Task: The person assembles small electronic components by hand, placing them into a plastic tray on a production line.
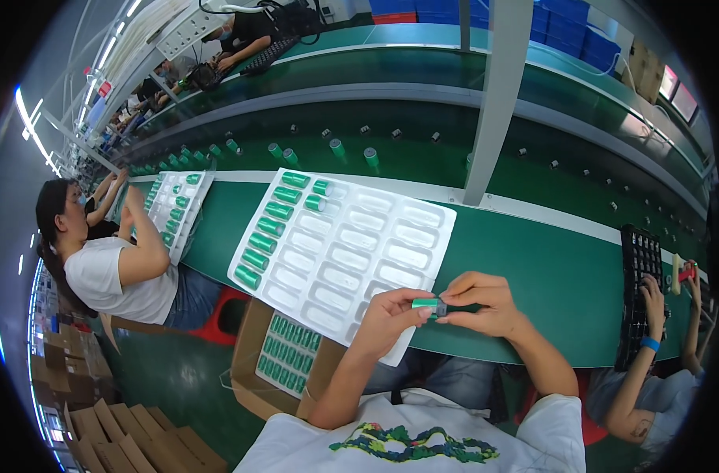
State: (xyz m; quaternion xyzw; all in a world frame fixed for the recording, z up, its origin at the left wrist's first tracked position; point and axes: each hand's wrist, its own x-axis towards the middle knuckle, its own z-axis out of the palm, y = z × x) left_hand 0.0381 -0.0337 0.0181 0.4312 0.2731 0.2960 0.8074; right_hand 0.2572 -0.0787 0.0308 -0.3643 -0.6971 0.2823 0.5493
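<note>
Over the right front edge of the white moulded tray, my left hand [385,322] pinches a small green cylinder [423,303] between thumb and fingers. My right hand [486,304] is closed on a small dark grey piece [440,308] at the cylinder's right end; the two touch, but how they fit is hidden by my fingertips. The white tray [448,227] lies slanted on the green bench, partly under my left hand. Green cylinders [255,258] fill its left column, with two more at the top of the second column. Its other visible hollows hold no cylinders.
Beyond the bench, a dark green belt [422,162] carries green cylinders [337,148] and small dark pieces [436,137]. A grey post [497,102] rises between. Below left, an open carton [247,370] holds a filled tray. Co-workers sit left [123,260] and right [651,402].
</note>
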